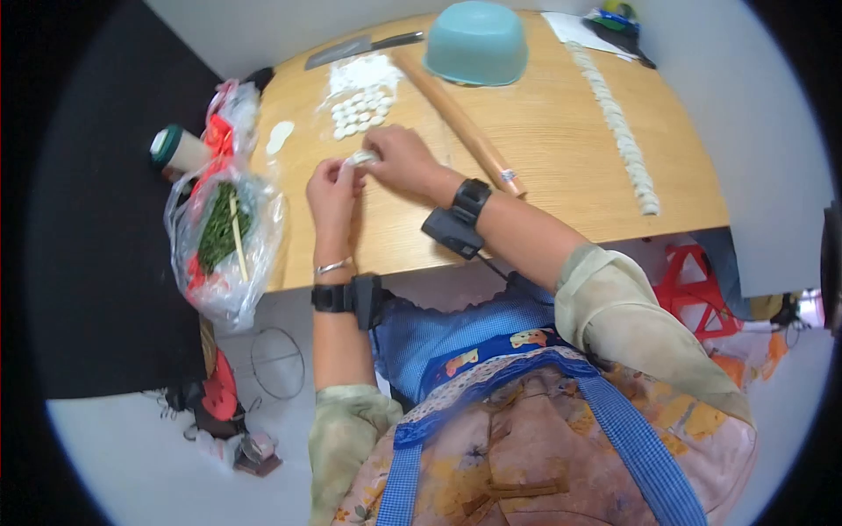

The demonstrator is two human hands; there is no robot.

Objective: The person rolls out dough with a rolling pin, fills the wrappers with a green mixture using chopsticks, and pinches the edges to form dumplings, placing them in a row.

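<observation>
Between both hands, over the near left part of the table, is a small white dumpling (361,158). My left hand (331,188) pinches its left end, and my right hand (402,159) has its fingers closed on the other side. Fingers partly cover the dumpling, so its seam and filling cannot be made out. Just beyond the hands lie several small dough rounds (361,111) beside a patch of white flour (364,72). Flat dough wrappers (280,137) rest at the table's left side.
A wooden rolling pin (460,123) slants right of my hands. A cleaver (340,53) and an upturned blue-green bowl (476,44) sit at the back. Along the right runs a row of dumplings (618,127). A plastic bag with chopped greens (224,232) and chopsticks stands left.
</observation>
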